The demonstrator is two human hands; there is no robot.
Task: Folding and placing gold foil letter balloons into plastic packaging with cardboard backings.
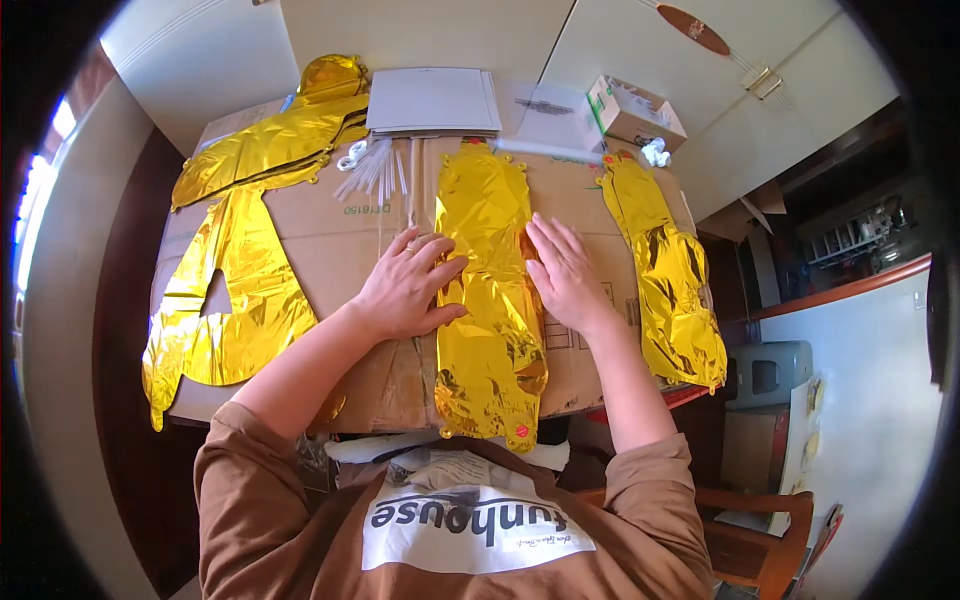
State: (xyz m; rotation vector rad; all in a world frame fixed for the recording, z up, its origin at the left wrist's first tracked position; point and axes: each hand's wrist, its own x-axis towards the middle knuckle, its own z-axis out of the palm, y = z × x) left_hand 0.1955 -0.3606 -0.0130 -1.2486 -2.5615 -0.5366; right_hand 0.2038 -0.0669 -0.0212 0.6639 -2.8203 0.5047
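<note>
A flat gold foil balloon (487, 330) lies lengthwise in front of me on the cardboard-covered table. My left hand (405, 287) rests at its left edge, with spread fingertips and thumb touching the foil. At the opposite edge, my right hand (563, 268) lies with its fingers stretched out, the fingertips against the foil. Neither hand grips anything. The balloon's near end hangs slightly past the table edge and carries a small red mark. To the left spreads a letter-A-shaped gold foil balloon (245, 335). Another flat gold foil balloon (668, 290) lies along the right side.
More folded gold foil (265, 150) lies at the back left. Beside it are clear plastic straws (377, 172), a white ribbon roll (352, 155) and a stack of white sheets (432, 100). An open carton (637, 112) stands back right, near crumpled white paper (655, 153). A wooden chair (770, 540) is lower right.
</note>
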